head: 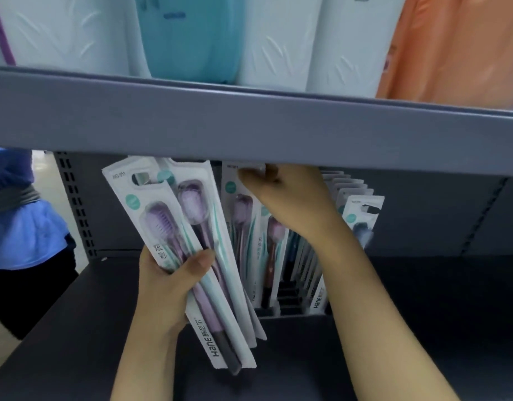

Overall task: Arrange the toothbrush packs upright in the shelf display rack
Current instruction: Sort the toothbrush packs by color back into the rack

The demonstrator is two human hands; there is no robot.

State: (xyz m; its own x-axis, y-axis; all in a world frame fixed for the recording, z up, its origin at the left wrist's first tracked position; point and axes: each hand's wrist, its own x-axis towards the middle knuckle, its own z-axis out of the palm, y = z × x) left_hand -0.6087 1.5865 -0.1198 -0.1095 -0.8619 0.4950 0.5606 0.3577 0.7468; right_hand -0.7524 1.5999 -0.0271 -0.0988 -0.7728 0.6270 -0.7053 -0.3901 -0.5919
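Under a grey shelf (pixel 249 123), her left hand (pixel 165 282) grips fanned toothbrush packs (pixel 174 227); right hand (pixel 292 198) pinches a pack (pixel 240 215) standing in the rack (pixel 290 309).

The grey metal upper shelf edge (pixel 249 125) hung low over the upright white toothbrush packs (pixel 353 204) in the black slotted rack (pixel 290 302); dark lower shelf (pixel 423 299) right of them lay open.

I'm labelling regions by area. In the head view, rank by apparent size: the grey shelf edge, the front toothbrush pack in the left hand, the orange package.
1. grey shelf edge
2. orange package, cropped by frame
3. front toothbrush pack; left hand covers part
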